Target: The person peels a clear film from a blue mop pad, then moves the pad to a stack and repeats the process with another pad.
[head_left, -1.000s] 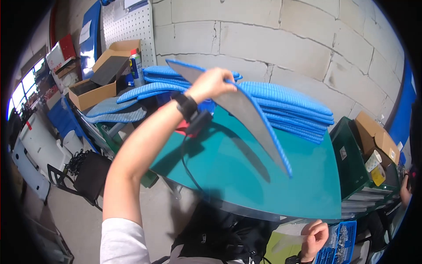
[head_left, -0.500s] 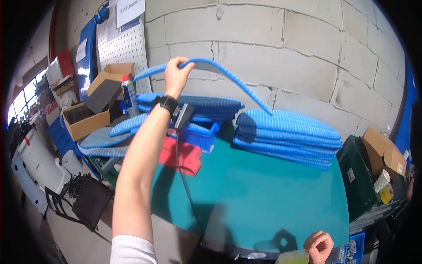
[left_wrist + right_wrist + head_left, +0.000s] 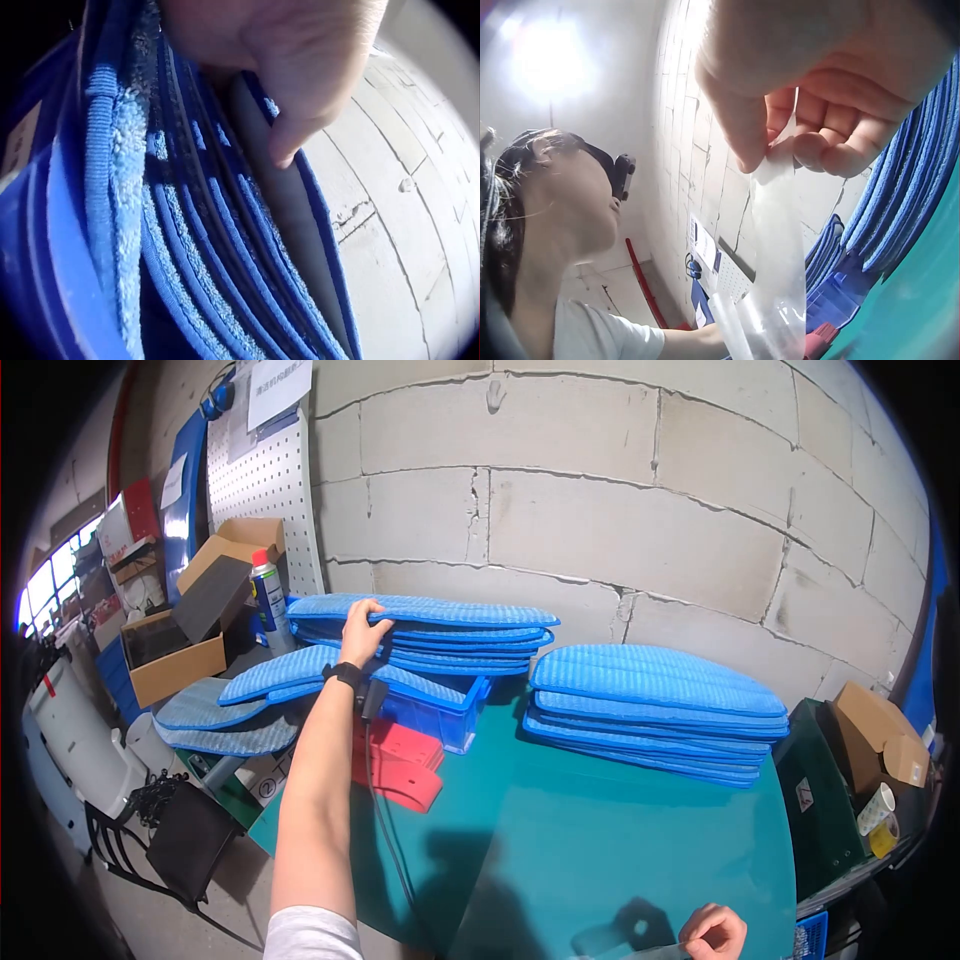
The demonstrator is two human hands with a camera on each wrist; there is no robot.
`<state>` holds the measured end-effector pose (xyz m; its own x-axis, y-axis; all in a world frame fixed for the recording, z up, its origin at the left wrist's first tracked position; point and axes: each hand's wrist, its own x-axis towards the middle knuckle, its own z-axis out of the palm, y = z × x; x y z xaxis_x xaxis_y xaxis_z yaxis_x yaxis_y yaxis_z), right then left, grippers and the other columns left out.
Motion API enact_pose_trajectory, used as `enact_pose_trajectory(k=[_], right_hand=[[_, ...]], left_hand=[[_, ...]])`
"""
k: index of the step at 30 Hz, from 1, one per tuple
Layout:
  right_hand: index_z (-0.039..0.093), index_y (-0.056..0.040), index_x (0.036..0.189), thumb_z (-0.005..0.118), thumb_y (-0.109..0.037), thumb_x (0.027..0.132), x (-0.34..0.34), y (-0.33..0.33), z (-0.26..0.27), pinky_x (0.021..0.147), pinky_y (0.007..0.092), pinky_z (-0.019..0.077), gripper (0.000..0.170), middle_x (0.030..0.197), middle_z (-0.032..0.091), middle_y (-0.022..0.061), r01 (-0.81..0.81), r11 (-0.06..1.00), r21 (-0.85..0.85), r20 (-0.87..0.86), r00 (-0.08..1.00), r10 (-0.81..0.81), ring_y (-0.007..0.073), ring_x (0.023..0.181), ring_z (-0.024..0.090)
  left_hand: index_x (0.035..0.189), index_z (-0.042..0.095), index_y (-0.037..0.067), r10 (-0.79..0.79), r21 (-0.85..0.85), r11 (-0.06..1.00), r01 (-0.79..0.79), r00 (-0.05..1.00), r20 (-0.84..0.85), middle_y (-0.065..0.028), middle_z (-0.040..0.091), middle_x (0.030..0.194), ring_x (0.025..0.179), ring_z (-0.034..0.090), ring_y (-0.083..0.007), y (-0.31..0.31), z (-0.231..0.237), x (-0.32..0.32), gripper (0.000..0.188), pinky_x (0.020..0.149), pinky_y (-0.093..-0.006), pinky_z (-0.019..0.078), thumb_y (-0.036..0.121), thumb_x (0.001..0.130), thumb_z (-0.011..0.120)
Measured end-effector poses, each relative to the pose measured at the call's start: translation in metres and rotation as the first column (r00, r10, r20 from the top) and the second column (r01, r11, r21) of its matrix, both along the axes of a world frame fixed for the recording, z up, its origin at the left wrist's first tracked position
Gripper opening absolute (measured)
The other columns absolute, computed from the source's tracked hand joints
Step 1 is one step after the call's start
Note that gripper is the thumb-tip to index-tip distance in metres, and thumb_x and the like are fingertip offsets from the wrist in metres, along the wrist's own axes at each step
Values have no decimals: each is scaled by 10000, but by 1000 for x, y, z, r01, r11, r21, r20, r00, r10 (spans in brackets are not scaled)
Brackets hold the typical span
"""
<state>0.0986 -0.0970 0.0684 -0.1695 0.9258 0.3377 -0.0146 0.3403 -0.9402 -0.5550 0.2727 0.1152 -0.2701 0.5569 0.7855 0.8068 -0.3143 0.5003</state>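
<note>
My left hand grips the near edge of a long blue textile pad, which looks like a mop pad, on top of the left stack. In the left wrist view the thumb lies against the pad's pale grey backing, and a gap shows between it and the pads below. At the front right, my right hand is over the table's near edge. Its thumb and fingers pinch a translucent plastic strip that hangs down and curls at its lower end.
A second stack of blue pads lies on the green table. Red pieces lie by a blue bin under the left stack. A spray can and open carton stand left; a green crate stands right.
My left hand has carried the pad from above the table up, left and down onto the left stack. The right hand stays near the front right with the plastic strip.
</note>
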Motion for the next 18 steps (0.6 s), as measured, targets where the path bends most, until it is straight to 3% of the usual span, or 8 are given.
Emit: enact_pose_trajectory(k=[4, 8, 10, 12, 13, 14, 16, 18], right_hand=[[608, -36, 920, 784, -53, 896, -4, 13, 4, 702, 277, 449, 179, 906, 595, 56, -8, 1000, -20, 21, 1000, 8, 147, 803, 558], [614, -39, 922, 786, -51, 893, -2, 22, 0, 705, 274, 445, 175, 905, 593, 49, 9, 1000, -17, 45, 999, -8, 144, 802, 557], [614, -46, 922, 785, -54, 894, 1, 27, -2, 713, 271, 445, 174, 908, 594, 45, -7, 999, -54, 34, 999, 8, 142, 806, 558], [618, -53, 923, 786, -63, 896, 9, 32, -2, 721, 276, 450, 171, 915, 596, 47, 8, 998, -61, 44, 999, -5, 146, 816, 561], [558, -38, 848, 858, -207, 868, 9, 48, -12, 559, 269, 457, 345, 753, 592, 62, 42, 996, 84, -48, 998, -38, 147, 630, 577], [571, -35, 841, 857, -208, 867, 16, 53, -12, 560, 272, 458, 335, 739, 613, 75, 30, 992, 123, -51, 998, -24, 155, 628, 590], [571, -44, 824, 825, -189, 893, 26, 62, 5, 641, 269, 470, 300, 810, 653, 90, 45, 995, 88, -80, 996, -38, 156, 720, 596], [561, -49, 856, 825, -211, 892, 45, 82, 4, 636, 268, 465, 312, 806, 627, 78, 62, 991, 116, -112, 992, -49, 148, 714, 581]], left_hand=[[1068, 649, 64, -114, -19, 993, 116, 989, 93, -161, 604, 1383, 1298, 555, -344, 3, 4, -15, 288, 1110, -395, 426, 134, 833, 798], [1076, 651, 88, -63, -71, 995, 65, 998, 23, -142, 609, 1405, 1317, 562, -335, 12, -5, -37, 286, 1122, -415, 418, 125, 828, 791], [1078, 663, 105, 17, -105, 994, -20, 999, -31, -132, 613, 1407, 1323, 570, -340, 11, -5, -33, 245, 1102, -443, 432, 93, 844, 736], [1080, 680, 119, 330, -229, 912, -339, 941, -79, -132, 605, 1418, 1299, 586, -359, -1, 9, -10, 241, 1072, -471, 450, 52, 848, 665], [1092, 697, 109, 400, -252, 872, -419, 908, -124, -159, 609, 1381, 1217, 635, -372, -12, 21, 14, 265, 998, -492, 507, 42, 844, 629], [1092, 697, 109, 385, -252, 878, -406, 914, -130, -159, 609, 1381, 1217, 635, -372, -20, 33, 32, 265, 998, -492, 507, 42, 844, 629], [1102, 701, 84, 453, -325, 743, -586, 797, -400, -184, 610, 1338, 1123, 680, -366, -27, 48, 61, 265, 931, -508, 552, 67, 842, 654], [1141, 701, 66, 425, -282, 755, -592, 770, -476, -203, 625, 1276, 1050, 702, -377, -29, 52, 79, 293, 885, -502, 577, 113, 853, 673]])
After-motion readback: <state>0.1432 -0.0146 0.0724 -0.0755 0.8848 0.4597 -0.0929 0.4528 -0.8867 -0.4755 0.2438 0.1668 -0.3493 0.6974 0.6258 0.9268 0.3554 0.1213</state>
